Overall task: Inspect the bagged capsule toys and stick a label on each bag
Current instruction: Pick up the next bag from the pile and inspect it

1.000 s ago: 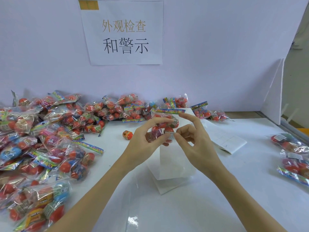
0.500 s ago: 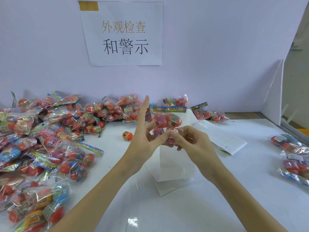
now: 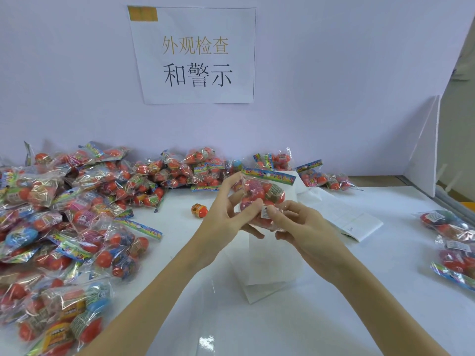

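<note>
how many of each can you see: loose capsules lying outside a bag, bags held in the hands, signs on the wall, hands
loose capsule: 1
held bag: 1
wall sign: 1
hands: 2 (left hand, right hand)
total: 5

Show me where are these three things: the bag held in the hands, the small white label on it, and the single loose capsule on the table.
held bag (image 3: 259, 191), head view, on the capsules inside
white label (image 3: 264, 211), head view, its middle
loose capsule (image 3: 199, 210), head view, its orange body
</note>
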Action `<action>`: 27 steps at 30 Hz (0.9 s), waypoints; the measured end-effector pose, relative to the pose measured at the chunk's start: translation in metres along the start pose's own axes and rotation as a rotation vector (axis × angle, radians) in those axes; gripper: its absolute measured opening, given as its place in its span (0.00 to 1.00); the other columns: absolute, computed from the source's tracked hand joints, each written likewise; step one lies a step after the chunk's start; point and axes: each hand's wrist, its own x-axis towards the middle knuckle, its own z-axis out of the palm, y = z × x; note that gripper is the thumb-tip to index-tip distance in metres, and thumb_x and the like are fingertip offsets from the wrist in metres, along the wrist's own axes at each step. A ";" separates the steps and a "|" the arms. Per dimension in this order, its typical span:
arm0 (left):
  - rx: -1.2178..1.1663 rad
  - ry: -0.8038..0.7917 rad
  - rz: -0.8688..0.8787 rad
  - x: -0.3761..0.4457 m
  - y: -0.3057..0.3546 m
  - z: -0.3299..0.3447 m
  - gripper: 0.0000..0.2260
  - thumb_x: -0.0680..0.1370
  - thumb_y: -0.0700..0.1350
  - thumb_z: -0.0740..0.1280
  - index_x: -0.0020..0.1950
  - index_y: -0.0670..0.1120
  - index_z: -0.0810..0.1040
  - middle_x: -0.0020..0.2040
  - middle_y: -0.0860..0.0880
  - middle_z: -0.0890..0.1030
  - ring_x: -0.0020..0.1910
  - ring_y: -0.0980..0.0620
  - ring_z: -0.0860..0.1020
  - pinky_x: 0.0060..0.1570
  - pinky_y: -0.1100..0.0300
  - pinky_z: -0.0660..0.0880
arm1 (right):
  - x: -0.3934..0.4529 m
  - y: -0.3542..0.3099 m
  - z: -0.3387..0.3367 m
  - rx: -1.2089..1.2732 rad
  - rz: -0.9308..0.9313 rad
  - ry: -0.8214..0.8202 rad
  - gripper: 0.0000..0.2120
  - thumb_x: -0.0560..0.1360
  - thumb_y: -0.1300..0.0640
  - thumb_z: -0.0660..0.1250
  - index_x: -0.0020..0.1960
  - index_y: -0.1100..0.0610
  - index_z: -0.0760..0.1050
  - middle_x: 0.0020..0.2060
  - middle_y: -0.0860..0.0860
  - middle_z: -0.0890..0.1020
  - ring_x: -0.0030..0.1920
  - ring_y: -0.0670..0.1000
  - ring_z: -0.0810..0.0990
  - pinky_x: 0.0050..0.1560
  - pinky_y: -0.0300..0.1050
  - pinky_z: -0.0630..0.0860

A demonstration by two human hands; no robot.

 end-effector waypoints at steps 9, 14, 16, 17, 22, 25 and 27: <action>0.425 0.465 -0.003 0.013 0.001 -0.035 0.11 0.84 0.44 0.67 0.66 0.49 0.74 0.55 0.47 0.81 0.54 0.45 0.81 0.52 0.48 0.81 | 0.005 -0.013 -0.025 0.751 0.059 -0.071 0.18 0.71 0.47 0.79 0.57 0.53 0.82 0.48 0.47 0.85 0.45 0.46 0.82 0.40 0.35 0.73; 1.309 0.601 -0.162 0.012 -0.014 -0.076 0.21 0.82 0.49 0.68 0.72 0.42 0.72 0.73 0.37 0.68 0.73 0.37 0.64 0.72 0.45 0.59 | -0.004 -0.028 -0.053 1.346 -0.084 -0.433 0.24 0.85 0.42 0.63 0.79 0.46 0.69 0.64 0.47 0.81 0.50 0.47 0.81 0.46 0.36 0.72; 1.569 0.556 -0.364 0.009 -0.021 -0.086 0.27 0.82 0.55 0.66 0.77 0.45 0.67 0.80 0.35 0.58 0.80 0.34 0.55 0.75 0.37 0.54 | -0.003 -0.022 -0.046 1.195 -0.031 -0.303 0.21 0.85 0.44 0.61 0.75 0.48 0.74 0.53 0.45 0.83 0.42 0.45 0.77 0.41 0.34 0.70; 1.648 0.523 -0.472 0.006 -0.023 -0.090 0.29 0.83 0.58 0.64 0.79 0.47 0.64 0.82 0.35 0.53 0.81 0.33 0.51 0.75 0.32 0.54 | -0.001 -0.020 -0.041 1.134 -0.007 -0.254 0.19 0.84 0.45 0.62 0.72 0.50 0.78 0.49 0.45 0.82 0.40 0.45 0.75 0.38 0.35 0.69; 1.694 0.406 -0.723 0.001 -0.030 -0.102 0.25 0.86 0.59 0.55 0.78 0.48 0.64 0.81 0.35 0.57 0.76 0.31 0.64 0.73 0.38 0.62 | 0.005 -0.012 -0.031 0.956 0.073 -0.205 0.16 0.80 0.49 0.68 0.62 0.57 0.84 0.42 0.48 0.77 0.36 0.48 0.71 0.35 0.39 0.71; 1.742 0.415 -0.584 0.004 -0.032 -0.103 0.20 0.86 0.55 0.58 0.73 0.45 0.69 0.73 0.38 0.68 0.69 0.37 0.72 0.66 0.49 0.68 | 0.008 -0.009 -0.030 0.909 0.095 -0.202 0.15 0.79 0.50 0.69 0.60 0.58 0.85 0.40 0.49 0.76 0.36 0.49 0.71 0.35 0.40 0.70; 1.800 0.431 -0.526 0.004 -0.029 -0.102 0.20 0.84 0.56 0.61 0.72 0.46 0.70 0.69 0.41 0.71 0.67 0.38 0.72 0.65 0.47 0.69 | 0.009 -0.007 -0.030 0.902 0.099 -0.190 0.16 0.78 0.51 0.70 0.60 0.59 0.85 0.39 0.50 0.76 0.35 0.49 0.70 0.34 0.40 0.70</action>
